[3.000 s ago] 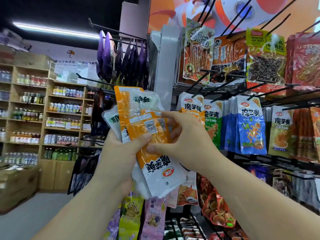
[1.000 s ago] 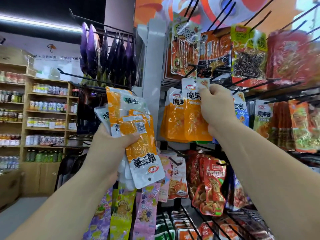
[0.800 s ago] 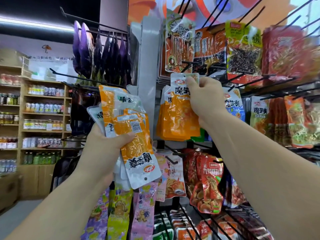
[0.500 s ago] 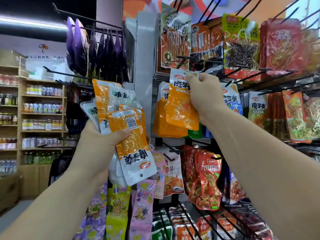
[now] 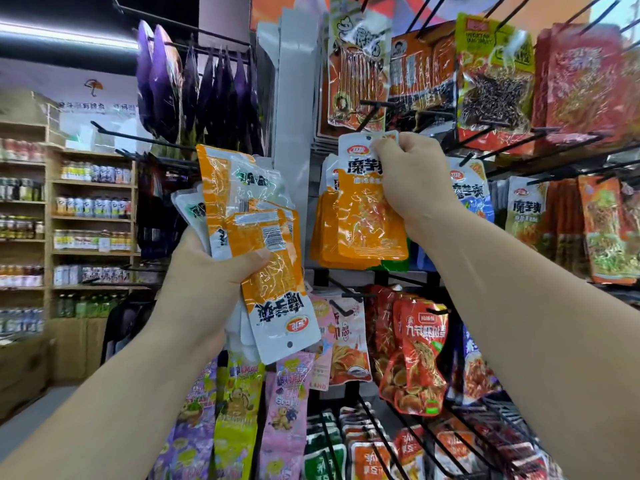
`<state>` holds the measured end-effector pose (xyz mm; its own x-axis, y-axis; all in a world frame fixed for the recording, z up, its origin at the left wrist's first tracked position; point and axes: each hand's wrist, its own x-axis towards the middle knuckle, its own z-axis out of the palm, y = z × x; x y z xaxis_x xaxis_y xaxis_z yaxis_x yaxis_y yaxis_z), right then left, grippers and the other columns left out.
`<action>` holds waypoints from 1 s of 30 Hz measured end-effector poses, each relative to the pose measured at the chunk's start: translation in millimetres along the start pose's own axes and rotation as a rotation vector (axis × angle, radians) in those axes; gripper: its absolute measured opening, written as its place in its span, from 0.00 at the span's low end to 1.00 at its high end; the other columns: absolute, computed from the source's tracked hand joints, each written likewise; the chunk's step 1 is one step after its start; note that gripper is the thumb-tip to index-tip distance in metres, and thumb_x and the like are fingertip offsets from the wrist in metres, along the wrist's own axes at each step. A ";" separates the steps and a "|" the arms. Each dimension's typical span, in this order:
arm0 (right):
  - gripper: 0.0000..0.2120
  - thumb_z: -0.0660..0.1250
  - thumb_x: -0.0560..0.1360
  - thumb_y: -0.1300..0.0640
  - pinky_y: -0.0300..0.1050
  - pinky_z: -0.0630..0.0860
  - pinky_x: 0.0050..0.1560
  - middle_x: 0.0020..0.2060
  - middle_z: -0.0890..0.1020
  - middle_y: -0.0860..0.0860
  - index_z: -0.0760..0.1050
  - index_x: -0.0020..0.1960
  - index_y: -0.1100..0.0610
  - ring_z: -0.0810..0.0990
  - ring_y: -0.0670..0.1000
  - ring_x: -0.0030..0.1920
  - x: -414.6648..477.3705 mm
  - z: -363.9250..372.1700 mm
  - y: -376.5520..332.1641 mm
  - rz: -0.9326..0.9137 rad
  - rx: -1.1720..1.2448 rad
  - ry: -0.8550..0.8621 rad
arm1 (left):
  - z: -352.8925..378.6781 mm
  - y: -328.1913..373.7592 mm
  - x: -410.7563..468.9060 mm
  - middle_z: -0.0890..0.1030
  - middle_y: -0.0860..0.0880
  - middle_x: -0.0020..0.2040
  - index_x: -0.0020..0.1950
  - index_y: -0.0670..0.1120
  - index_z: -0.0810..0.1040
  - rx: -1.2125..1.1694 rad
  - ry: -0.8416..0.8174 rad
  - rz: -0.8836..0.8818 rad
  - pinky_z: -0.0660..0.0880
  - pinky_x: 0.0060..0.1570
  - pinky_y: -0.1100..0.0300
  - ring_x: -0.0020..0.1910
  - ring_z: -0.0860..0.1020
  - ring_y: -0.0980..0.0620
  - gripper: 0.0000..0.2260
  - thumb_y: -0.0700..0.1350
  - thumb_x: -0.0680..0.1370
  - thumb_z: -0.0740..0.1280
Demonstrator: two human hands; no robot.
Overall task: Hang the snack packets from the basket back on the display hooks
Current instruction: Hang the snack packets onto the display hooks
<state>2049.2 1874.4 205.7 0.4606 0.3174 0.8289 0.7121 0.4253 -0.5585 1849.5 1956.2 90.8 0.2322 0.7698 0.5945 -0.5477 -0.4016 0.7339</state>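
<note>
At the white header of an orange snack packet [image 5: 370,216], the fingers [image 5: 384,150] of the right hand [image 5: 412,178] are curled tight, pinching the top edge just beside the punched hole. The packet hangs upright, directly in front of a row of matching orange packets [image 5: 320,237] on the display. Whether the hole has caught a hook cannot be told, since the packet and the hand hide the hook's tip.

Left of it, the left hand [image 5: 207,282] grips a fanned bundle of packets [image 5: 249,216], the thumb pressed across the front one. That front packet is upside down, its hole at the bottom. Several lie stacked behind it, though the exact count is hard to read.

Further right, bare black hooks [image 5: 502,161] jut toward the camera above rows of other snacks.

By these signs the job looks partway through: one packet is at the point of being hung, and a handful in the left hand wait their turn, some needing to be turned upright first. The basket is out of view, so what remains in it is unknown.
</note>
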 end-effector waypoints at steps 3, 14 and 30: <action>0.14 0.62 0.79 0.52 0.52 0.61 0.35 0.32 0.63 0.56 0.64 0.37 0.54 0.62 0.56 0.34 -0.3 -1.4 -1.3 0.017 0.010 0.001 | -0.1 0.1 -0.6 0.88 0.49 0.52 0.65 0.47 0.76 -0.002 -0.003 -0.004 0.85 0.40 0.54 0.48 0.88 0.47 0.20 0.31 0.77 0.72; 0.21 0.61 0.79 0.45 0.52 0.60 0.36 0.32 0.63 0.56 0.62 0.34 0.55 0.61 0.56 0.33 -7.0 0.7 1.9 0.015 -0.008 -0.022 | 1.0 -1.1 -1.7 0.88 0.49 0.53 0.64 0.49 0.77 0.019 -0.004 0.007 0.83 0.50 0.45 0.50 0.88 0.46 0.20 0.31 0.77 0.72; 0.16 0.69 0.80 0.45 0.47 0.68 0.43 0.47 0.78 0.51 0.71 0.60 0.54 0.75 0.51 0.46 -12.9 16.4 33.9 -0.126 -0.375 0.121 | -1.2 -6.8 -1.7 0.88 0.49 0.54 0.66 0.50 0.76 0.028 -0.027 0.013 0.83 0.50 0.45 0.51 0.87 0.46 0.22 0.31 0.77 0.72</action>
<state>2058.7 1898.7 175.6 0.4007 0.1710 0.9001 0.9003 0.1085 -0.4214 1851.9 1958.2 84.4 0.2471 0.7512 0.6121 -0.5282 -0.4252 0.7350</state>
